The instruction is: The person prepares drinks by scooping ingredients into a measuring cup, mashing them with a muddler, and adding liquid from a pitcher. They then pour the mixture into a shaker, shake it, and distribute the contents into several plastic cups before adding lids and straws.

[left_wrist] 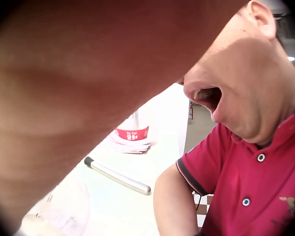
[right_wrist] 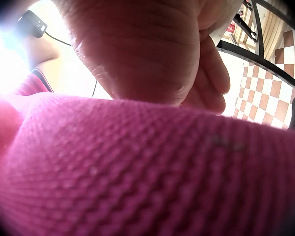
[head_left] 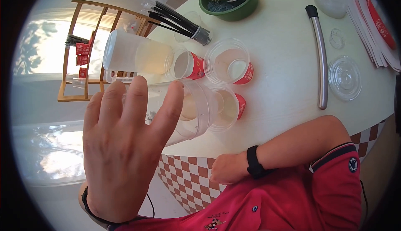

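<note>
With its fingers spread, the left hand [head_left: 123,143] is raised at the left of the head view, back of the hand up. Its thumb overlaps a clear plastic container [head_left: 194,110]; whether they touch, I cannot tell. Blurred skin of the left hand or wrist [left_wrist: 88,88] fills the upper left of the left wrist view. The right hand [head_left: 229,168] rests close to the red shirt by the table's front edge, holding nothing visible. Loosely curled fingers [right_wrist: 211,81] show above pink-red cloth in the right wrist view.
Red-banded cups [head_left: 246,74], a frosted jug [head_left: 140,53] and black straws [head_left: 177,20] stand beyond the left hand. Farther back is a green bowl [head_left: 234,12] with tongs. A metal rod [head_left: 321,64] and a clear lid [head_left: 345,78] lie at right.
</note>
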Demonstrator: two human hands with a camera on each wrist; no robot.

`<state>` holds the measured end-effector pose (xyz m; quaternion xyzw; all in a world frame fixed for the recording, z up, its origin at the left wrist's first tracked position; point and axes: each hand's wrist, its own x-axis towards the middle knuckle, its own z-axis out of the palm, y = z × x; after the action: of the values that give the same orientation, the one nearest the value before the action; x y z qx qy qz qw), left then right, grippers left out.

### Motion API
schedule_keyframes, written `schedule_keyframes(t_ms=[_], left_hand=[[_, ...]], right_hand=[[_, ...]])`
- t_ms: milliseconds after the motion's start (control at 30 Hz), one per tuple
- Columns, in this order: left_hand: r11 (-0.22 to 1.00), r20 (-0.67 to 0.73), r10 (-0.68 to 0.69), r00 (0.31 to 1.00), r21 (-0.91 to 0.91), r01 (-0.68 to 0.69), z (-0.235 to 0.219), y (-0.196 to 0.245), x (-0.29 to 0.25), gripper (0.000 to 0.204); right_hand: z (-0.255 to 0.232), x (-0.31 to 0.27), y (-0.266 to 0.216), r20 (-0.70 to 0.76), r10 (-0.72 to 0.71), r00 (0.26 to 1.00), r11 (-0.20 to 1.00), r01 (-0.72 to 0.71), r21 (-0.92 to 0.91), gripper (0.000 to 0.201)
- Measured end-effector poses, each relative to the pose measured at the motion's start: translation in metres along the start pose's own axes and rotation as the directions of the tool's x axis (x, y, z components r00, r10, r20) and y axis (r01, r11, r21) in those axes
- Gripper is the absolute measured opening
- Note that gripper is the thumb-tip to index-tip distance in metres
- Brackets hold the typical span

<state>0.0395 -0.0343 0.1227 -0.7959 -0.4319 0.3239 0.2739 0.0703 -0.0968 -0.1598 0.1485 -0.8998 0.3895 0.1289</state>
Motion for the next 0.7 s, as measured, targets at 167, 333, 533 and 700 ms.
schedule_keyframes(t_ms=[167, 333, 533, 700], left_hand=[[0.989, -0.012, -0.097, 0.995, -0.112, 0.095, 0.02, -0.009, -0.018, 0.085], [0.962, -0.061, -0.171, 0.983, -0.226, 0.153, 0.039, -0.012, -0.032, 0.069], [0.845, -0.133, -0.276, 0.952, -0.505, 0.175, 0.082, -0.011, -0.053, 0.087], [0.504, -0.131, -0.476, 0.87, -0.851, 0.147, 0.139, 0.004, -0.077, 0.092]], right_hand=[[0.004, 0.004, 0.002, 0.037, 0.008, 0.999, 1.0, -0.008, 0.008, 0.017], [0.012, 0.003, 0.005, 0.009, 0.007, 1.0, 1.0, -0.007, 0.03, 0.016], [-0.002, -0.002, -0.001, 0.108, -0.011, 0.994, 1.0, 0.012, -0.01, 0.019], [-0.001, -0.002, 0.0, 0.014, 0.009, 1.0, 0.999, -0.01, 0.046, 0.019]])
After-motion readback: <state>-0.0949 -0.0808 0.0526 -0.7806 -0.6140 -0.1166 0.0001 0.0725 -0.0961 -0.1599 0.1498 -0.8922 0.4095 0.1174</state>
